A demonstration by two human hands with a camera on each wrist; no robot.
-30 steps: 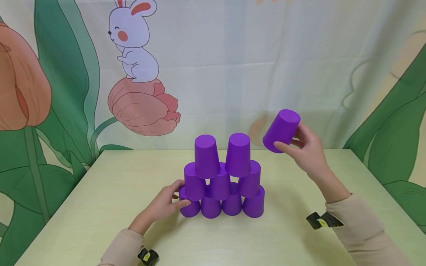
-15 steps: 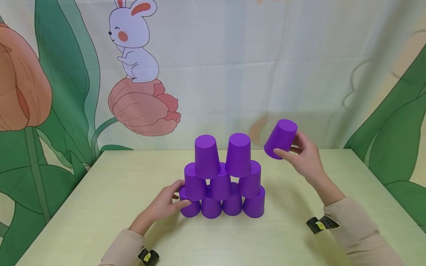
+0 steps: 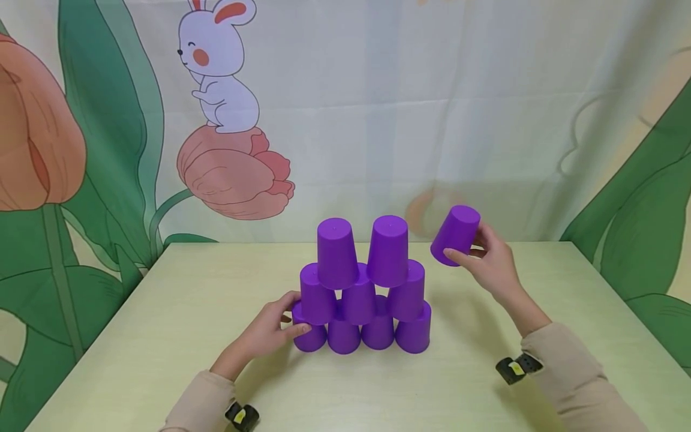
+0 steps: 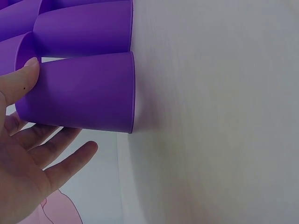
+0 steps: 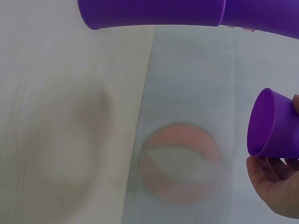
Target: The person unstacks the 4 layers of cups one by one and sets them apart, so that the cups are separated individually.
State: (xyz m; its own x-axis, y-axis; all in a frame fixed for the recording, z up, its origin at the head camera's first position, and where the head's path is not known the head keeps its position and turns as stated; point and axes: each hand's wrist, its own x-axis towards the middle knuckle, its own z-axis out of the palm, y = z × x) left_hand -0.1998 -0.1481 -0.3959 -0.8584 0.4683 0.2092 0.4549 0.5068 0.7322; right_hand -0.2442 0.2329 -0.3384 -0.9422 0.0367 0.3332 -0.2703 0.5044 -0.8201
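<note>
Upside-down purple cups stand in a three-tier stack on the table. Two cups, a left one [image 3: 337, 255] and a right one [image 3: 388, 255], form its top tier. My left hand [image 3: 267, 329] is at the stack's lower left, thumb in front and fingers behind the bottom-left cup [image 4: 84, 93]; the thumb tip also reaches the rim of the cup above [image 4: 9, 53]. To the right of the stack, my right hand [image 3: 493, 264] holds another purple cup [image 3: 457, 234] in the air, mouth down and tilted. Its open mouth shows in the right wrist view.
The pale wooden table [image 3: 345, 396] carries the stack near its middle. Behind it hangs a curtain [image 3: 335, 120] printed with a rabbit, tulips and leaves. Black straps, a left one [image 3: 242, 416] and a right one [image 3: 518, 367], are at the sleeves.
My right hand has lowered the held cup and drawn it slightly farther from me in the view, beside the stack. The left hand and the stacked cups have stayed in place.
</note>
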